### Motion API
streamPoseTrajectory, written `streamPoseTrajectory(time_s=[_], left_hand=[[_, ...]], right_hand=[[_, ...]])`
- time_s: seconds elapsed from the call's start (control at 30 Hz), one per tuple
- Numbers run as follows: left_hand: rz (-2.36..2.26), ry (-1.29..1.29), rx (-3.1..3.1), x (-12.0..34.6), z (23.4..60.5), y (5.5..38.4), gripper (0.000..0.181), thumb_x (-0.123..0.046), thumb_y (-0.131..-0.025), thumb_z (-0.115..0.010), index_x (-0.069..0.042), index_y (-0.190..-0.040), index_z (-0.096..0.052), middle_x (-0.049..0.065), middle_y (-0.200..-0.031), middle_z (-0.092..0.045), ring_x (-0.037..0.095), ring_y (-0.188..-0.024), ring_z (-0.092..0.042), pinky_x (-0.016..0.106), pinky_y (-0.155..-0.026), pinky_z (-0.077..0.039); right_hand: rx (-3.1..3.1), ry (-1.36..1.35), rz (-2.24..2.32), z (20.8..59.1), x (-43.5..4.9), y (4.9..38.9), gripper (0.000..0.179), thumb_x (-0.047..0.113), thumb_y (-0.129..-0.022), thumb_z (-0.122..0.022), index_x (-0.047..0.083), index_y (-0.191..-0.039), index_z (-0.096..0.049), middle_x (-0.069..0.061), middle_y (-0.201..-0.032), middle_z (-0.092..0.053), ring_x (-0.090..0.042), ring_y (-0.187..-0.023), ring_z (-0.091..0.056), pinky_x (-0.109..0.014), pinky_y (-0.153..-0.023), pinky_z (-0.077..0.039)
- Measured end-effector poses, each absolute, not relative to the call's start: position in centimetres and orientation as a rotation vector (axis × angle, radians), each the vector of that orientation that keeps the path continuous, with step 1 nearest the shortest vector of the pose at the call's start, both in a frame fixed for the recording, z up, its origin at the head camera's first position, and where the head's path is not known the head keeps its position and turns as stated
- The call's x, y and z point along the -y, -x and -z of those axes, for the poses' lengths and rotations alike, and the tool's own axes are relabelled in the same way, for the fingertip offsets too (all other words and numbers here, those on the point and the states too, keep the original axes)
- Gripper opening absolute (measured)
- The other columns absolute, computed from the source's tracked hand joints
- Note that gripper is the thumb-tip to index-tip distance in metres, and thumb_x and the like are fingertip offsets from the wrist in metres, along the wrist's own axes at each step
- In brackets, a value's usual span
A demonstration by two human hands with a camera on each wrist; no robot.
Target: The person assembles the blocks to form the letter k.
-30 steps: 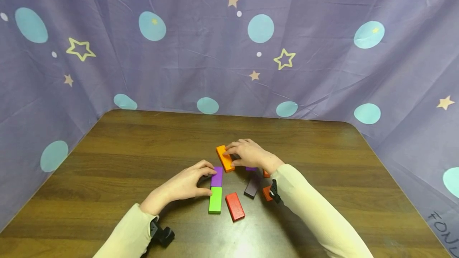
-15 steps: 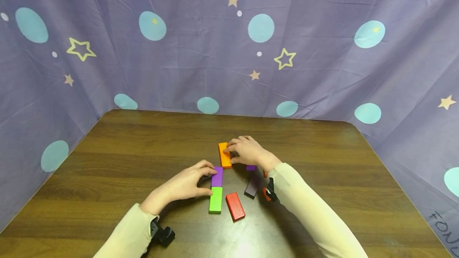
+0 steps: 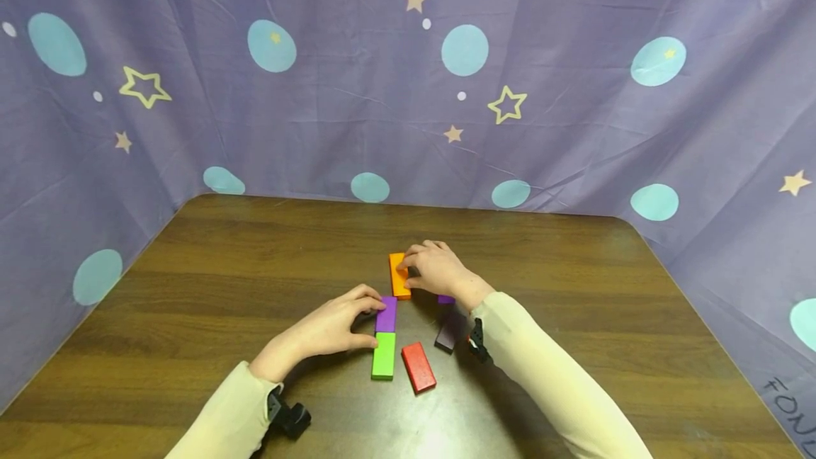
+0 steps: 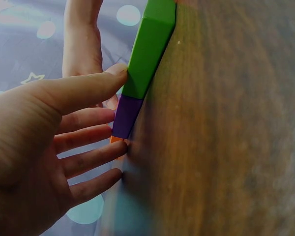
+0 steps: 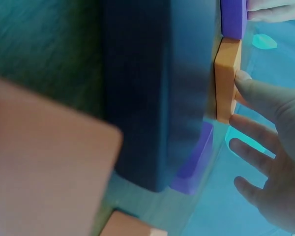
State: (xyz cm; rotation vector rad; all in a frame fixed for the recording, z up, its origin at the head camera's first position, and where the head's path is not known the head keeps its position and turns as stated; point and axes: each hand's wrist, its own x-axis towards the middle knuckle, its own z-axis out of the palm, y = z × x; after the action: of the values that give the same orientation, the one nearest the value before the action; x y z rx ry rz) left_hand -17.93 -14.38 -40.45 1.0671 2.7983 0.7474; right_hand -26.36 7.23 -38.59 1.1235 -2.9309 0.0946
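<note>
In the head view a green block [image 3: 383, 356], a purple block [image 3: 386, 319] and an orange block [image 3: 397, 283] lie end to end in a line, the orange farthest away. My left hand [image 3: 331, 328] lies along the left of the line. Its thumb touches the green block and its fairly straight fingers reach the purple one. From the right, my right hand [image 3: 440, 273] rests fingertips on the orange block, with the thumb at its right side. The right wrist view shows that thumb against the orange block [image 5: 228, 81], other fingers extended apart from it.
Right of the line lie a red block [image 3: 418, 368], a dark block [image 3: 448, 333] and a second purple block [image 3: 445, 299], partly hidden. Blurred orange-red blocks [image 5: 39, 162] appear near the right wrist camera. A patterned curtain [image 3: 395, 91] stands behind the wooden table [image 3: 255, 261].
My right hand has turned the orange block from a slant to nearly straight and moved it slightly away, in line with the purple block. The left hand has stayed put.
</note>
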Motion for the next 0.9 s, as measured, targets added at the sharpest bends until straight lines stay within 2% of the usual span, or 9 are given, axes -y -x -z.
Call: streamPoseTrajectory(time_s=[0.23, 0.67, 0.9], left_hand=[[-0.750, -1.060, -2.790, 14.41, 40.49, 18.01, 0.050, -0.031, -0.075, -0.073, -0.009, -0.117, -0.059, 0.001, -0.120, -0.049, 0.014, -0.106, -0.053, 0.035, -0.090, -0.045], [-0.740, -1.062, -2.795, 14.32, 40.53, 18.10, 0.050, -0.031, -0.075, -0.073, -0.008, -0.117, -0.059, 0.002, -0.121, -0.049, 0.014, -0.107, -0.052, 0.035, -0.091, -0.045], [-0.741, -1.048, -2.787, 14.31, 40.37, 18.05, 0.050, -0.031, -0.075, -0.073, -0.008, -0.118, -0.059, 0.002, -0.121, -0.049, 0.015, -0.107, -0.053, 0.035, -0.092, -0.045]], right_hand=[[3.058, -1.126, -0.276, 38.77, -7.70, 26.73, 0.041, 0.035, -0.082, -0.066, 0.022, -0.120, -0.060, 0.001, -0.139, -0.044, -0.025, -0.126, -0.040, -0.048, -0.104, -0.028], [3.105, -1.188, -0.409, 38.70, -8.26, 27.15, 0.049, 0.036, -0.079, -0.069, 0.021, -0.124, -0.057, 0.000, -0.142, -0.040, -0.024, -0.128, -0.039, -0.047, -0.106, -0.027], [3.108, -1.152, -0.388, 38.51, -8.03, 27.08, 0.049, 0.037, -0.077, -0.070, 0.021, -0.122, -0.058, -0.001, -0.140, -0.042, -0.025, -0.126, -0.041, -0.048, -0.104, -0.030]])
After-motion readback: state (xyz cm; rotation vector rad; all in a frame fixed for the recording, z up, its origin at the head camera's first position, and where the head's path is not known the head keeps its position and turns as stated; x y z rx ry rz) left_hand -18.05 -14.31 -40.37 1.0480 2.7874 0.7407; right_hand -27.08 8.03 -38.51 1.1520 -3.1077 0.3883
